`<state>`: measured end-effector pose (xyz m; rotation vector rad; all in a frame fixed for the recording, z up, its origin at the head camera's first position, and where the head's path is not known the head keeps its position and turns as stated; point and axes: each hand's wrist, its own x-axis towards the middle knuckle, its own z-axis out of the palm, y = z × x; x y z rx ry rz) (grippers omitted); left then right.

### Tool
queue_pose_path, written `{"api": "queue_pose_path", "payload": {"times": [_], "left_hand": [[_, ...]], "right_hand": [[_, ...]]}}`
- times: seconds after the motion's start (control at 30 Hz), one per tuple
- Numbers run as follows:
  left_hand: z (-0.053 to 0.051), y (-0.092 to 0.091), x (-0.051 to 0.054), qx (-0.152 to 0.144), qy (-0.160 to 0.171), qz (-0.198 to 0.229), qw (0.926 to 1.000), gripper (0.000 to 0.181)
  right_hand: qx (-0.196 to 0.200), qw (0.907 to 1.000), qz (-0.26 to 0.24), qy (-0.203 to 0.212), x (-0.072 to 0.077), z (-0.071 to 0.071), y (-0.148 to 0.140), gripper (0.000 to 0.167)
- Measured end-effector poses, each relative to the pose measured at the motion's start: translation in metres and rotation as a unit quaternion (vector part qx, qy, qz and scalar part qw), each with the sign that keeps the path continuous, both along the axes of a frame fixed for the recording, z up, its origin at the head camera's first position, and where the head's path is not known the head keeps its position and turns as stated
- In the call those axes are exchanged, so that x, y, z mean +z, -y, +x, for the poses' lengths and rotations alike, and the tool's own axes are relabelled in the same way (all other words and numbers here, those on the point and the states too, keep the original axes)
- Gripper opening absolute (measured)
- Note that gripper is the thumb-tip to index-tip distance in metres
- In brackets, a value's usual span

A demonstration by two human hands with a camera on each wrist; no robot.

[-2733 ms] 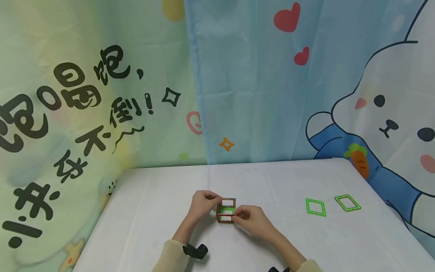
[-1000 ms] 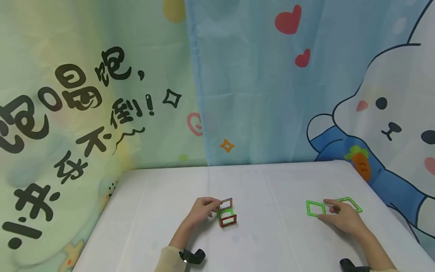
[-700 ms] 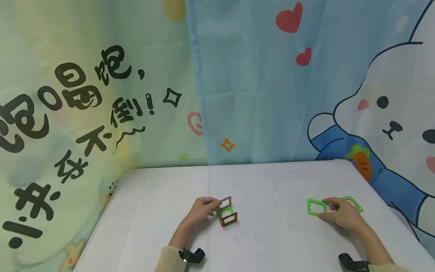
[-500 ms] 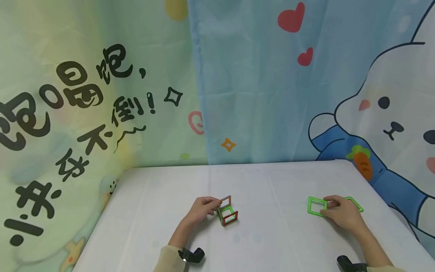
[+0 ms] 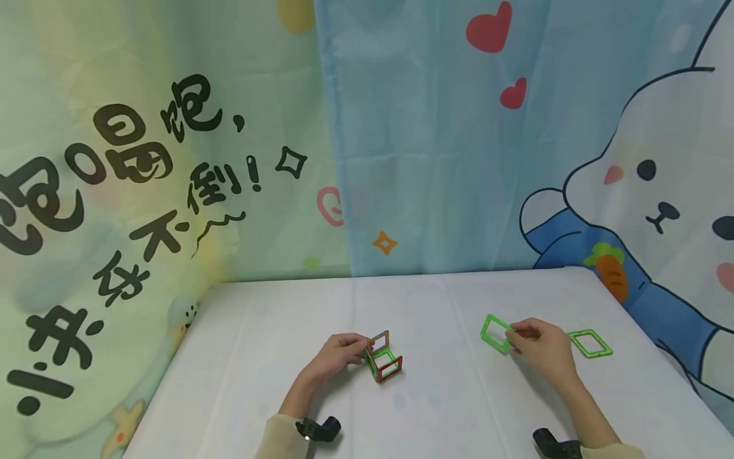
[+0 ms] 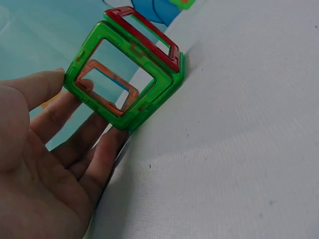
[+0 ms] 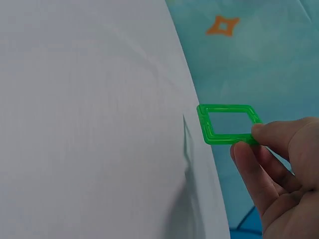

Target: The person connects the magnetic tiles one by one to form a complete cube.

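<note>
The person's left hand [image 5: 339, 354] pinches, between thumb and fingers, an open-topped box shape of see-through plastic square frames [image 6: 144, 59], with green frames at its base and one side, a red one on the near side and an orange-brown one on the far side, at the middle of the white-covered table [image 5: 447, 408]. The right hand [image 5: 541, 347] pinches a green plastic square frame [image 7: 227, 139] above the table; another green square frame [image 5: 599, 354] lies on the cloth near that hand.
</note>
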<state>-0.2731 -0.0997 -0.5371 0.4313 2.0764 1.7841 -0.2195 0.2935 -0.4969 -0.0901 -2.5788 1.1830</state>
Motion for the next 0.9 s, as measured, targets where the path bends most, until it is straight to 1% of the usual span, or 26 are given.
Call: {"api": "queue_pose_path", "payload": {"times": [0.1,0.2,0.4,0.6,0.8,0.9], "left_hand": [[-0.001,0.001,0.001,-0.003,0.006,0.007,1.0000,0.032],[0.000,0.002,0.002,-0.003,0.024,0.017,0.9996,0.032],[0.005,0.002,-0.002,-0.009,0.036,0.044,0.9983,0.031],[0.006,0.000,-0.001,-0.005,0.048,0.070,0.9963,0.031],[0.006,0.001,-0.001,0.004,0.050,0.065,0.9966,0.031],[0.006,0.001,-0.002,0.007,0.051,0.067,0.9964,0.031]], "right_hand": [[0.016,0.9998,-0.008,-0.010,0.006,-0.003,0.025,0.015],[0.033,0.9992,-0.022,-0.009,0.010,-0.004,0.050,0.013],[0.057,0.9973,-0.045,-0.006,0.008,-0.007,0.087,0.008],[0.071,0.9962,-0.048,-0.017,0.005,-0.012,0.111,0.006],[0.092,0.9936,-0.065,-0.011,-0.002,-0.014,0.131,0.007],[0.097,0.9923,-0.076,-0.008,-0.005,-0.015,0.137,0.008]]}}
